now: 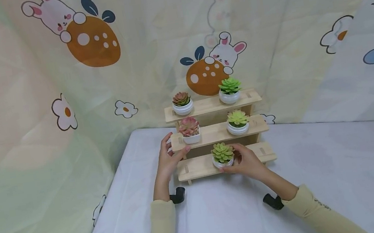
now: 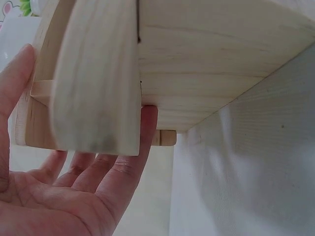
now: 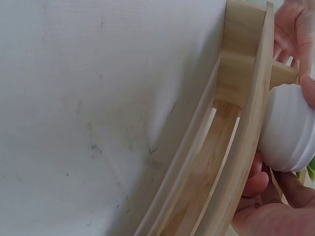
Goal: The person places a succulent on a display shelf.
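Note:
A three-tier wooden stand (image 1: 195, 170) holds small potted succulents. My left hand (image 1: 169, 160) grips its left end at the middle tier, thumb in front and fingers behind; in the left wrist view the index finger (image 2: 129, 169) reaches along the underside of a board. My right hand (image 1: 248, 161) pinches a white round pot with a green succulent (image 1: 222, 153) at the bottom tier, thumb at the front and fingers at its right side. In the right wrist view the white pot (image 3: 285, 128) is right against the board's edge, its plant mostly out of frame.
On the middle tier stand a pink succulent (image 1: 189, 127) in a square pot and a yellow-green one (image 1: 237, 119). The top tier carries a reddish succulent (image 1: 181, 100) and a bright green one (image 1: 229, 86). A patterned cloth (image 1: 150, 65) hangs behind the white table (image 1: 326, 176).

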Demonstrator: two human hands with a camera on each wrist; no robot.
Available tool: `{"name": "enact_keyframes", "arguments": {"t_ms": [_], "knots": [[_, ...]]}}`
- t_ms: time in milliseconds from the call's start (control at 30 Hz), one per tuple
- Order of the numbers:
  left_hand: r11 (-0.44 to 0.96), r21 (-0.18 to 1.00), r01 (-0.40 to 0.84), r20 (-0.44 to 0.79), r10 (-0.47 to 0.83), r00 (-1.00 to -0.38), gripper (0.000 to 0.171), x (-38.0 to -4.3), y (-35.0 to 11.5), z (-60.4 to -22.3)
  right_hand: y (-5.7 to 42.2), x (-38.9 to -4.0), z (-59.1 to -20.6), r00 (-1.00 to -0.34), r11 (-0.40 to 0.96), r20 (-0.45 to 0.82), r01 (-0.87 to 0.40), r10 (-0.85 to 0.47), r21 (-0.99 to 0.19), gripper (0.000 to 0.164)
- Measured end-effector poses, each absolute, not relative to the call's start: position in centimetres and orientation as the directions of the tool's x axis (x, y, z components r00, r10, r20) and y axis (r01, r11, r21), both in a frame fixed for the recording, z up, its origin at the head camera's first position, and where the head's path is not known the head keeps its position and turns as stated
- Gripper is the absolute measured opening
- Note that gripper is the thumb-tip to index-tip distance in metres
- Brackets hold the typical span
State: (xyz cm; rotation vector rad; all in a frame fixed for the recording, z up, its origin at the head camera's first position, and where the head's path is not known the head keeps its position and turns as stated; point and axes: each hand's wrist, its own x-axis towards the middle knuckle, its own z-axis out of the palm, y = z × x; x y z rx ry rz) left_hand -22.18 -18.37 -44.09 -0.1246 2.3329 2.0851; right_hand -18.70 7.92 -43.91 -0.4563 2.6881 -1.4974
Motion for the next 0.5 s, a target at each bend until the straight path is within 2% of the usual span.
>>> {"name": "enact_keyframes", "arguments": {"t_ms": [333, 500], "knots": [[0.113, 0.987, -0.116, -0.111, -0.046, -0.993, 0.09, -22.35, -18.65, -43.83, 7.71, -18.74, -43.87, -0.945, 0.509, 0.126, -0.271, -0.302, -0.817, 0.068], [0.119, 0.988, -0.101, -0.093, -0.067, -0.993, 0.087, -22.31, -18.74, -43.98, 8.15, -18.73, -44.02, -0.945, 0.485, 0.099, -0.247, -0.311, -0.839, 0.078]]}}
